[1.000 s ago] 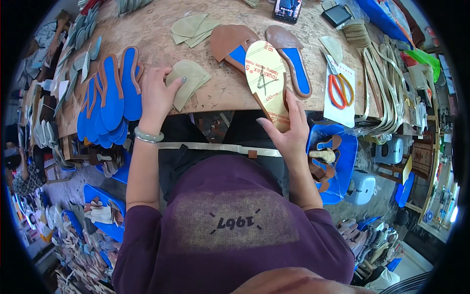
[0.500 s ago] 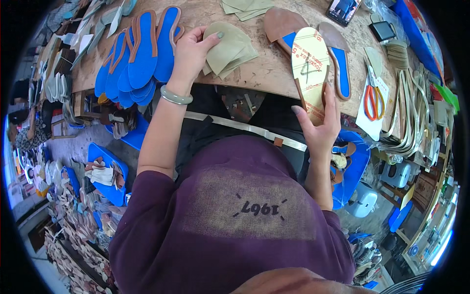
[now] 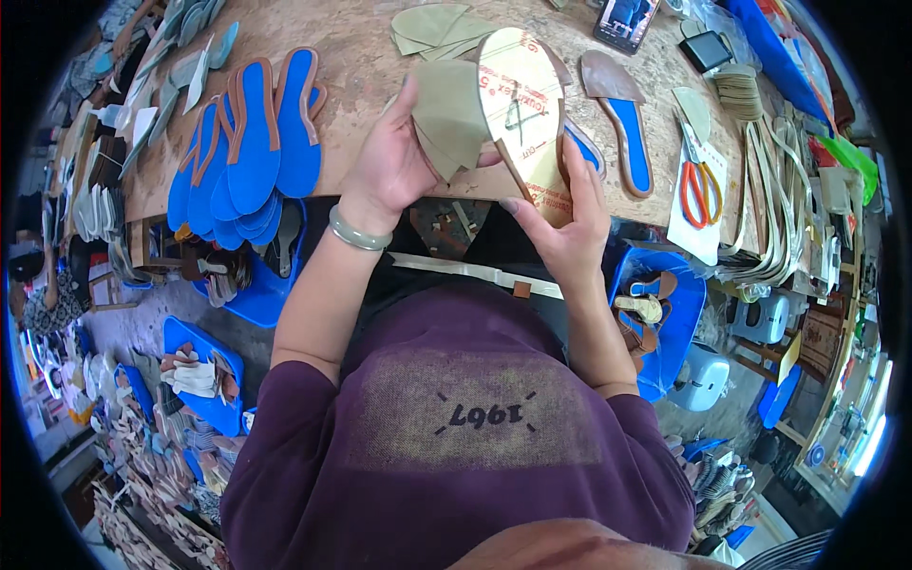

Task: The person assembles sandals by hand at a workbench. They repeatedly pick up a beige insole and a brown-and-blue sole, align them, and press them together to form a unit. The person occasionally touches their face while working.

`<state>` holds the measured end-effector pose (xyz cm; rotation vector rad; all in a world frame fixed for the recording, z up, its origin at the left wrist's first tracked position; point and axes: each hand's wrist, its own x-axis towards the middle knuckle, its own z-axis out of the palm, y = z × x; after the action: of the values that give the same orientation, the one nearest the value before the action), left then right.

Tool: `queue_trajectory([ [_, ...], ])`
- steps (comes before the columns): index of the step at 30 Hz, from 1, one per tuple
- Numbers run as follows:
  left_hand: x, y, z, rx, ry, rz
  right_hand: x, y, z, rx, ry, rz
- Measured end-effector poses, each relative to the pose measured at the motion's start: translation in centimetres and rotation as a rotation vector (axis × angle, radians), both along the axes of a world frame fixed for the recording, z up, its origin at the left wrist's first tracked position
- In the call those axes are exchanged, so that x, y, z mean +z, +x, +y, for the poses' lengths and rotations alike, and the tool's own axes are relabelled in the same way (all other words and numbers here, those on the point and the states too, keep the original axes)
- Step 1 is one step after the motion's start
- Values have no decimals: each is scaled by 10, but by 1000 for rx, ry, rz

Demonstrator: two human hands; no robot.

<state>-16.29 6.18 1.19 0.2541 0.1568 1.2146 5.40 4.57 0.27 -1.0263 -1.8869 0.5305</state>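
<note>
My left hand [image 3: 389, 161] is closed on an olive-grey sheet piece [image 3: 448, 114] with a curved edge; I cannot tell whether several layers are in it. Close against it, my right hand [image 3: 575, 204] grips a shoe insole [image 3: 521, 100] by its narrow end, thumb on one edge and fingers on the other. The insole's pale yellow face with red print and a pen mark is toward me, and a brown rim shows along its side. Partly hidden behind it lies a blue and brown insole [image 3: 584, 147]. Another blue insole with a brown toe cover [image 3: 613, 76] lies to the right.
Blue insoles with brown edging [image 3: 252, 133] overlap at the table's left. More olive-grey pieces [image 3: 442, 28] lie at the back. On the right are orange-handled scissors [image 3: 700, 190], a phone [image 3: 627, 21], a black box [image 3: 706, 50] and strip bundles [image 3: 774, 218]. A blue bin [image 3: 698, 304] stands below.
My right hand has brought the insole leftward, up to the olive-grey piece. My left hand has lifted that piece off the table and turned palm inward. The whole view has shifted slightly.
</note>
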Motion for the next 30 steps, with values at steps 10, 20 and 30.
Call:
queue_trajectory([
  [10, -7, -6, -3, 87, -19, 396, -13, 3, -15, 21, 134, -121],
  [20, -15, 0, 2, 74, 24, 208, -31, -21, -25, -1, 138, -148],
  [30, -13, 3, 1, 104, 37, 220, -31, -23, -23, -16, 139, -174],
])
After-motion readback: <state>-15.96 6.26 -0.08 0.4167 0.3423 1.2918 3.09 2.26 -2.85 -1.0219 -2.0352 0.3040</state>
